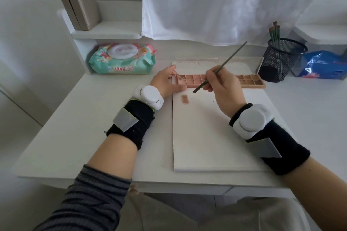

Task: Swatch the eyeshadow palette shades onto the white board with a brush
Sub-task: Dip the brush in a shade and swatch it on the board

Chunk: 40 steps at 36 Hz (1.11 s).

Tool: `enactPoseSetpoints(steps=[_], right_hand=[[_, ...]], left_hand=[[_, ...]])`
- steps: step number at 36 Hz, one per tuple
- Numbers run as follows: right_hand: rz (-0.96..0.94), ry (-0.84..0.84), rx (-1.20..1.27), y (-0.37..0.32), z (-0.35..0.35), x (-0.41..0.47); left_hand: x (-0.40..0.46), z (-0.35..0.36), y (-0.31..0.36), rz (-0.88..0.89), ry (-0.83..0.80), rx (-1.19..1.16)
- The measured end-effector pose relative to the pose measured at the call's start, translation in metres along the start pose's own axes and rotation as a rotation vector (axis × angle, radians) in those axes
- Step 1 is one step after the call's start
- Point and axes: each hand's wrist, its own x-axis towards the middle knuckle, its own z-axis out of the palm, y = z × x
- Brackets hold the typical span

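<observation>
White desk (pixel 93 118), board (pixel 216 137) lower half bare | left hand (pixel 165 82) fingers relaxed, steadying palette (pixel 189 80) left edge | right hand (pixel 223 88) pinching brush (pixel 221 66), tip above board, center frame

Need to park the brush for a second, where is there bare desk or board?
Bare: white desk left of the white board, below the green wipes pack; also the board below the brown swatch. Crowded: far right, pink eyeshadow palette, black mesh cup, blue bag.
</observation>
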Motion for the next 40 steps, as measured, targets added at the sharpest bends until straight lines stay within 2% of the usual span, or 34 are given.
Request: enactPoseSetpoints(steps=[8, 28, 40], right_hand=[[-0.063, -0.039, -0.115, 0.0040, 0.0019, -0.0044], [-0.062, -0.106, -0.171, 0.0044, 0.0025, -0.0053], [-0.074, -0.035, -0.139, 0.0045, 0.0020, -0.0043]], left_hand=[[0.0009, 0.0006, -0.0025, 0.003, 0.011, -0.013], [0.0032, 0.0007, -0.0048, 0.026, -0.004, -0.003], [0.0047, -0.0001, -0.0073, 0.021, -0.010, 0.011]])
